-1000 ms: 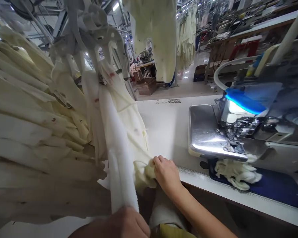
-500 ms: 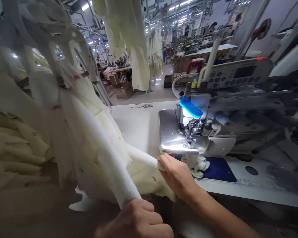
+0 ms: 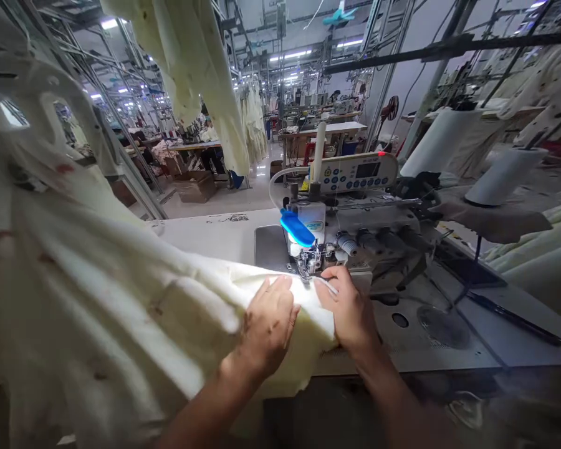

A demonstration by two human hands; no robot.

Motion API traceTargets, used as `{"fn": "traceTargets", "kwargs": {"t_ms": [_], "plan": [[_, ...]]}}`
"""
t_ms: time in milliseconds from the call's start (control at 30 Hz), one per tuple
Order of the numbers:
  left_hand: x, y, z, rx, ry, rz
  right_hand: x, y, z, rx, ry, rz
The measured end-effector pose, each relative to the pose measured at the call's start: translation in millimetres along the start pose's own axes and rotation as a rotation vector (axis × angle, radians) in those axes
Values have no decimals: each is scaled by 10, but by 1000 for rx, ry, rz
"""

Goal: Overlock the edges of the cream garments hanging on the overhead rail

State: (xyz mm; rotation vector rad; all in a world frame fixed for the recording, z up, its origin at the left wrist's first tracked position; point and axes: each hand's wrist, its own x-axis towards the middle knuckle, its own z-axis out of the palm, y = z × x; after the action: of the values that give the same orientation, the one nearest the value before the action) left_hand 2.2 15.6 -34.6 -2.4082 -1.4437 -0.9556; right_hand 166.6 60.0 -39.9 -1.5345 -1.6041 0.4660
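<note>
Pale cream fabric (image 3: 168, 299) with small reddish marks stretches from the hanger clip at left onto the sewing machine (image 3: 378, 218). My left hand (image 3: 268, 324) lies flat on top of this cloth, fingers extended, just left of the lit needle area (image 3: 307, 265). On the other side, my right hand (image 3: 353, 308) pinches the fabric's edge between thumb and fingers, close to the presser foot. A blue guard (image 3: 298, 228) sits above the needle area. Cloth covers most of the metal plate (image 3: 268, 246).
Grey plastic hanger parts (image 3: 51, 93) stand at left, and more cream cloth (image 3: 187, 62) hangs overhead. White thread cones (image 3: 442, 140) are behind the machine. Dark tweezers-like tool (image 3: 517, 318) lies on the table (image 3: 518, 340) at right. A cardboard box (image 3: 194, 187) sits on the floor beyond.
Both hands have carried the cloth up to the needle area. My left hand has gone from gripping a fold to lying flat. The view has shifted right.
</note>
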Motion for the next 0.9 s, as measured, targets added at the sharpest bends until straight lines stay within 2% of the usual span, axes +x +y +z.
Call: {"fn": "traceTargets", "kwargs": {"t_ms": [67, 100, 133, 200, 267, 333, 400, 467, 567, 633, 700, 800, 900], "plan": [[49, -34, -71, -41, -5, 14, -114, 46, -29, 179, 119, -65], [72, -19, -122, -71, -6, 36, -203, 76, -57, 326, 117, -100], [93, 12, -172, -109, -9, 62, -302, 106, -87, 475, 54, -125], [125, 102, -243, -194, -23, 92, -498, 154, -144, 673, -168, -81], [142, 188, -273, -249, -35, 85, -646, 170, -188, 680, -301, 75], [158, 235, -284, -278, -49, 73, -720, 155, -228, 609, -298, 201], [195, 231, -294, -306, -85, 91, -731, 123, -268, 560, -281, 216], [266, 180, -294, -325, -117, 152, -704, 91, -298, 545, -321, 223], [420, 34, -232, -226, -129, 243, -628, 60, -268, 543, -296, 283], [507, -92, -159, -151, -210, 189, -569, 50, -176, 566, -174, 289], [550, -219, -110, -131, -331, 74, -524, 42, -50, 621, -110, 294], [528, -362, -149, -158, -489, -70, -522, 26, 118, 648, -169, 292], [472, -409, -252, -155, -586, -142, -592, 0, 191, 600, -192, 203]]}}
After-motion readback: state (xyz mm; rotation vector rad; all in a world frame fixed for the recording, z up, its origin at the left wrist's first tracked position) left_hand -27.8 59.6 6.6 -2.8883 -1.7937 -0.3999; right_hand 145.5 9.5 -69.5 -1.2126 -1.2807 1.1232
